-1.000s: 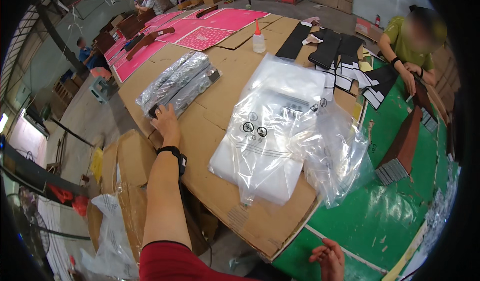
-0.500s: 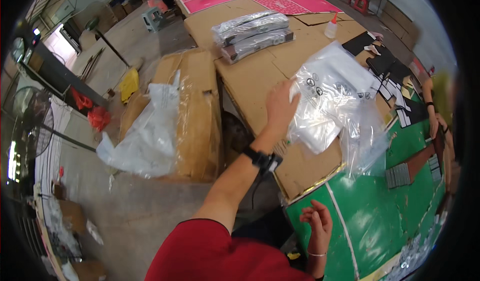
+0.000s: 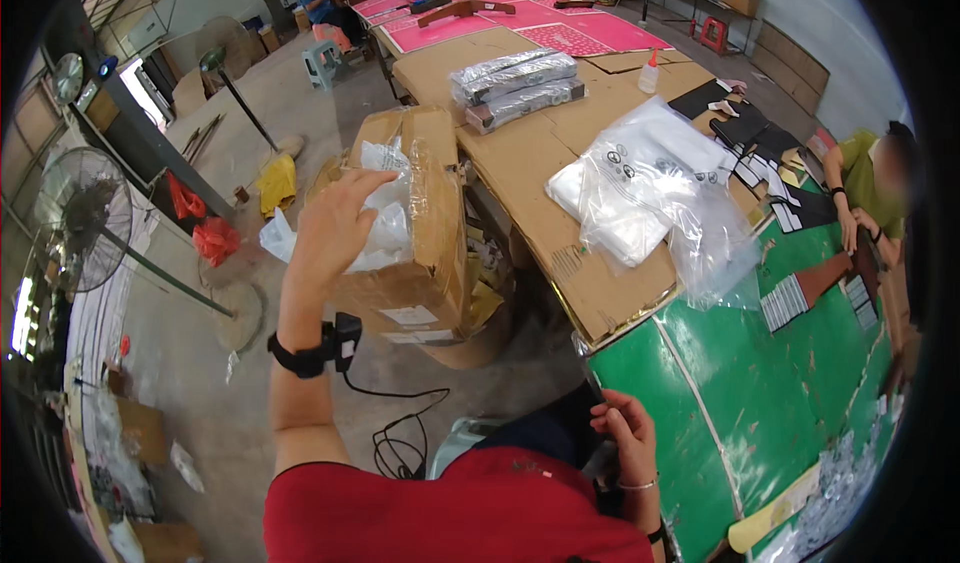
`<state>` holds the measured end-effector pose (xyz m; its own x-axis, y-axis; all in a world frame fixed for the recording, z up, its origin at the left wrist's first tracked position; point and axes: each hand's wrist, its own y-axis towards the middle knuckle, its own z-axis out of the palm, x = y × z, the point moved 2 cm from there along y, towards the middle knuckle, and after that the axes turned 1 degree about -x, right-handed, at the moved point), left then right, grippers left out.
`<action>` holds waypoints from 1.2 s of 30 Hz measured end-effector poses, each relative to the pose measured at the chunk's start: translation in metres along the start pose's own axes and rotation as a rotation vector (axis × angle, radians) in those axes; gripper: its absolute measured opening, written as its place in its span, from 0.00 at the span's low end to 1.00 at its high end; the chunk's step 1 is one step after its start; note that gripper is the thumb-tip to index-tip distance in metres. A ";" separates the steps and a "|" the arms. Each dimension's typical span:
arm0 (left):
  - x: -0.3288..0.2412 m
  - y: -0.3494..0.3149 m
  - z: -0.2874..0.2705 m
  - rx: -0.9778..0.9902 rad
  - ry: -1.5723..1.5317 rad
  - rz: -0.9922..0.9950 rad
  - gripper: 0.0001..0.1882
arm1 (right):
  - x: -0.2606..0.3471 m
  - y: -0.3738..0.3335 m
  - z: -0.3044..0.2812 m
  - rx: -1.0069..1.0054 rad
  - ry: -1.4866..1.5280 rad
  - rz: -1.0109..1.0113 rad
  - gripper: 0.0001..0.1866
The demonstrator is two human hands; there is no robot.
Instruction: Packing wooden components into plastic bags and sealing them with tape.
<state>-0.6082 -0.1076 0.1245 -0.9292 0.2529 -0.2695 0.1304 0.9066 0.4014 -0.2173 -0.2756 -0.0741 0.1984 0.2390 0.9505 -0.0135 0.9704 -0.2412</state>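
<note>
My left hand is raised over the cardboard box at the left of the table, fingers stretched out and holding nothing. White plastic sheeting fills the box top, partly hidden behind that hand. By the green table's near edge, my right hand has its fingers curled together; a dark sliver shows at the fingertips, too small to name. Ahead of it, a stack of clear plastic bags lies on the cardboard-covered table, some hanging over onto the green surface.
Plastic-wrapped bundles and a red-tipped squeeze bottle stand farther back. At right, a co-worker handles brown pieces near a brown part. A standing fan and a black cable are on the left.
My left hand has left the plastic bags and swung left over the cardboard box. My right hand's fingers have closed further. The view has shifted, showing more of the co-worker.
</note>
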 end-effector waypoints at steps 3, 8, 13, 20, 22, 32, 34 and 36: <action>0.036 0.000 0.030 0.115 0.157 0.230 0.14 | 0.002 -0.006 0.003 0.007 -0.012 -0.023 0.16; 0.075 0.062 0.024 -0.323 -0.397 -0.304 0.07 | 0.000 -0.015 0.001 0.046 -0.016 -0.067 0.17; -0.009 0.099 -0.002 -0.561 -1.152 0.031 0.06 | 0.000 -0.022 0.003 0.027 -0.018 -0.063 0.18; -0.215 -0.046 0.161 0.332 -0.809 0.820 0.11 | 0.008 0.028 -0.016 0.099 0.545 -0.122 0.31; -0.237 -0.081 0.201 0.404 -0.848 0.943 0.11 | 0.009 0.020 -0.044 -0.046 0.562 -0.133 0.28; -0.274 -0.144 0.223 0.557 -0.870 1.011 0.13 | -0.045 -0.041 -0.135 -0.777 0.161 -0.209 0.10; -0.277 -0.129 0.224 0.667 -0.896 0.682 0.18 | -0.046 -0.044 -0.145 -0.807 0.084 -0.288 0.09; -0.303 -0.110 0.228 0.473 -0.909 0.708 0.19 | -0.044 -0.047 -0.149 -0.847 0.035 -0.366 0.06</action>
<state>-0.2619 -0.2072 -0.0380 -0.0524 0.7060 -0.7063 0.7914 0.4607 0.4019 -0.0798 -0.3367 -0.1338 0.0785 -0.0917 0.9927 0.7748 0.6322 -0.0028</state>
